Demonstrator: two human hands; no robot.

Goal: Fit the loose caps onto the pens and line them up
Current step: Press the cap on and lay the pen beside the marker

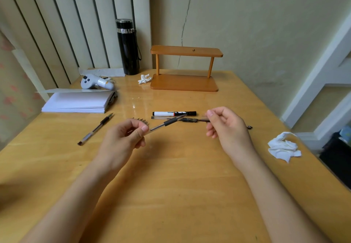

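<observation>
My left hand (126,135) grips a clear gel pen (167,123) with a black grip, its bare tip pointing right and slightly up. My right hand (226,125) pinches a dark pen cap (204,120) a short gap away from that tip. Behind them on the table lie a white marker with a black cap (173,113) and a clear pen (163,118), side by side. Another uncapped gel pen (96,129) lies diagonally at the left. A small dark piece (249,127) shows just past my right hand.
A stack of white paper (77,102) and a grey controller (96,82) sit at the back left, beside a black flask (128,47). A wooden two-tier stand (185,83) is at the back. Crumpled tissues (284,146) lie near the right table edge.
</observation>
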